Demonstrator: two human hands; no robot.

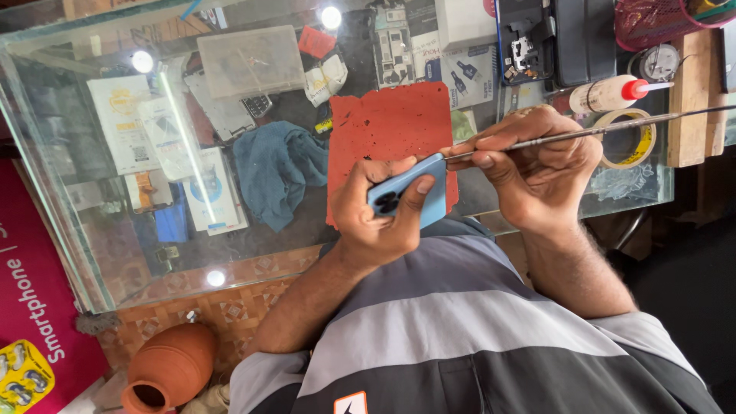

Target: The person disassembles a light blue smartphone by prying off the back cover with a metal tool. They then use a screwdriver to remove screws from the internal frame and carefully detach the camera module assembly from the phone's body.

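Over the glass bench (92, 253), seen from the head view, we note both hands raised close to the body above a red rubber mat (387, 134). Our left hand (376, 218) has its grip closed around a light blue phone (418, 195), back and camera cluster turned up, thumb pressed across the casing. Our right hand (537, 172) has its grip closed, pen-fashion, on a long thin metal tool (583, 132); the tool's tip touches the phone's upper edge, just beside the left fingertips. The phone is held in the air over the mat's near edge, not resting on it.

We judge the step in hand to be working the tool tip into the phone's edge. The next move calls for a steady left hold and light, controlled pressure from the right, since a slip would drive the tip toward the left fingers.

Also on the bench: a blue cloth (276, 172) left of the mat, a tape roll (630, 138), and a glue bottle (609, 93) behind the right hand.
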